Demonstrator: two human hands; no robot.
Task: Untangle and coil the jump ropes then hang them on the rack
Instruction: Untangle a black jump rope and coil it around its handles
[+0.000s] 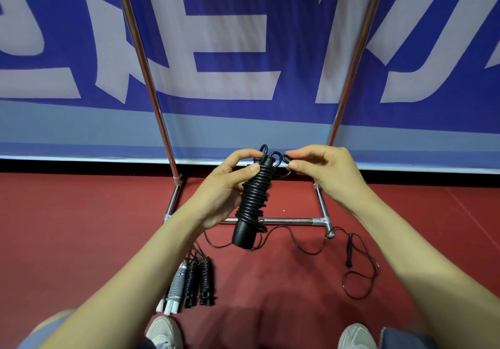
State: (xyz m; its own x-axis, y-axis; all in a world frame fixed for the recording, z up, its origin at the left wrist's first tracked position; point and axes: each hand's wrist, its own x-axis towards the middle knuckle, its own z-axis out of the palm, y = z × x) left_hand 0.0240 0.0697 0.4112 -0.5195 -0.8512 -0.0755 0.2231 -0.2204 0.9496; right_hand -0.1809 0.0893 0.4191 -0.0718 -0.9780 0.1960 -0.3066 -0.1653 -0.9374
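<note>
A black jump rope is wound in tight coils round its own handles, held upright at mid-frame. My left hand grips the coiled bundle from the left, thumb near the top. My right hand pinches the small rope loops sticking out at the bundle's top end. A loose black rope with a slim handle lies uncoiled on the red floor at the right. Three wound ropes, one white and two black, lie side by side on the floor below my left forearm.
The chrome rack stands just ahead, its two uprights rising left and right and its base bar on the floor under my hands. A blue and white banner hangs behind it. My shoes show at the bottom edge.
</note>
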